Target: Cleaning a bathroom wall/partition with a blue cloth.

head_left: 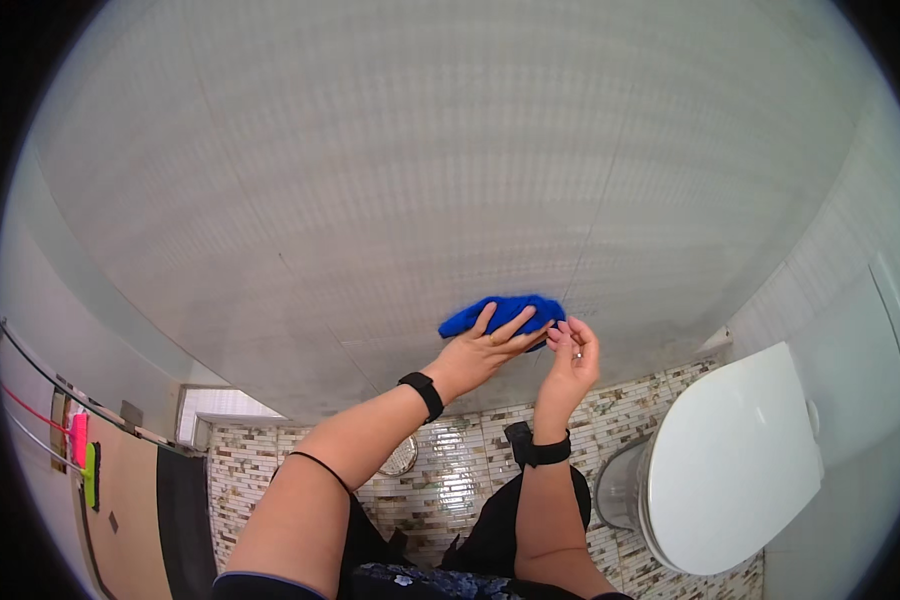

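A bunched blue cloth [515, 309] lies against the pale tiled wall [420, 180] in front of me. Spread over it, the fingers of my left hand [485, 350] press the cloth to the wall. My right hand [573, 358] is beside the cloth's right end, its fingers curled and the fingertips close together near the edge. Whether those fingertips pinch a bit of the cloth is too small to make out. Each wrist wears a black band.
To the right stands a toilet with its white lid [730, 460] down. Mosaic tile covers the floor [440, 480], with a round drain [400, 457] by my legs. Pink [78, 438] and green [92, 476] broom heads show at the far left, near a dark strip [182, 520].
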Tool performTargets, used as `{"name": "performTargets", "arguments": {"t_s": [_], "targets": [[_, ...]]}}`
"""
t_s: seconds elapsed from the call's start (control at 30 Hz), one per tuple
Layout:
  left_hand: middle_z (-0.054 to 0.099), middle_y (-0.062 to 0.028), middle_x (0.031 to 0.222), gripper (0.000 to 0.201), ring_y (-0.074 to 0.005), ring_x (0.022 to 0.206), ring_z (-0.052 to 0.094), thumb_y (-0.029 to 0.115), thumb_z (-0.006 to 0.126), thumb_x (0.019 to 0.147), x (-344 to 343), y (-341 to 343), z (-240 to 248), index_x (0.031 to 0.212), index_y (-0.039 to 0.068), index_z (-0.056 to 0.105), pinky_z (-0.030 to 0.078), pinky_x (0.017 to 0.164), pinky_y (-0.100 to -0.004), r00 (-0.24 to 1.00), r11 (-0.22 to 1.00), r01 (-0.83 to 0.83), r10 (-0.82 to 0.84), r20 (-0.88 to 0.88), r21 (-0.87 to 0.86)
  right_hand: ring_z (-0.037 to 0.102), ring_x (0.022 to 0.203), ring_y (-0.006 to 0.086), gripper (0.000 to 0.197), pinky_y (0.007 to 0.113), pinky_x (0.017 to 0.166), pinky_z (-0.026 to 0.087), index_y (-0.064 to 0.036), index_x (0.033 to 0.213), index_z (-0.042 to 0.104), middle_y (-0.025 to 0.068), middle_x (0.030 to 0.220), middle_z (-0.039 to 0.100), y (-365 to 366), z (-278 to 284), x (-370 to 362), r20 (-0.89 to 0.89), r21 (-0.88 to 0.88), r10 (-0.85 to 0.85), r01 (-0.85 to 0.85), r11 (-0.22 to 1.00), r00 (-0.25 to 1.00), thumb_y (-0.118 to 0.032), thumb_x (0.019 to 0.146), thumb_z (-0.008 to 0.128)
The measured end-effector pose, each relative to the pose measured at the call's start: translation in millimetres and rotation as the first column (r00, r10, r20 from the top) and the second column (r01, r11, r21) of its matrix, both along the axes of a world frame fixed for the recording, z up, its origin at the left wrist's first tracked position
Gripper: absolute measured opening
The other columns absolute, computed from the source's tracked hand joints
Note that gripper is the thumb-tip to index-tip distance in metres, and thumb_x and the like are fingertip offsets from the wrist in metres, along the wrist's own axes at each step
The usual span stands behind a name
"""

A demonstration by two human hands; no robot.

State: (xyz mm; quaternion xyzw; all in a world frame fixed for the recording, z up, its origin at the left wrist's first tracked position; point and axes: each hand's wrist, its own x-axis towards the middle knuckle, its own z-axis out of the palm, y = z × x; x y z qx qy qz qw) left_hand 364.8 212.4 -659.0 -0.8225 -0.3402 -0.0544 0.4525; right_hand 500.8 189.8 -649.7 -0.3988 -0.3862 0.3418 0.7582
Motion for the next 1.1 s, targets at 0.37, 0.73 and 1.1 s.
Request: {"name": "performTargets", "arguments": {"t_s": [0.37, 0.73, 1.1], "targets": [[0.029, 0.0095, 0.147, 0.045, -0.0262, 0.136, 0.024, 0.028, 0.050, 0.085, -21.0, 0.1, 56.1, 0.129, 0.040, 0.051, 0.005, 0.111, -0.0567, 0.954, 0.966, -0.024, -0.054, 0.294, 0.256, 0.060, 0.087, 0.0163, 0.020, 0.027, 0.078, 0.049, 0.0043, 0.111, 0.053, 0.0107, 0.099, 0.059, -11.3, -9.8, -21.9, 0.033, -0.024, 0.128, -0.127, 0.992, 0.991, -0.005, 0.094, 0.048], [0.026, 0.0067, 0.148, 0.055, -0.0276, 0.139, 0.019, 0.021, 0.059, 0.078, -23.1, 19.9, 152.3, 0.129, 0.039, 0.049, 0.009, 0.109, -0.0624, 0.877, 0.855, -0.084, -0.180, 0.445, 0.512, 0.062, 0.085, 0.0168, 0.018, 0.029, 0.079, 0.050, 0.0051, 0.107, 0.055, 0.0111, 0.094, 0.062, -16.1, 9.2, -56.7, 0.114, -0.004, 0.324, -0.325, 0.946, 0.939, -0.004, 0.095, 0.047], [0.018, 0.0105, 0.149, 0.061, -0.0265, 0.138, 0.017, 0.030, 0.055, 0.081, -104.9, -30.4, 17.6, 0.138, 0.042, 0.036, 0.004, 0.110, -0.0628, 0.977, 0.961, -0.125, 0.075, 0.201, 0.247, 0.060, 0.082, 0.0126, 0.016, 0.025, 0.075, 0.049, 0.0040, 0.104, 0.057, 0.0077, 0.093, 0.061, -12.5, -15.8, -69.3, 0.199, -0.093, 0.375, -0.364, 0.927, 0.905, -0.006, 0.094, 0.049]]}}
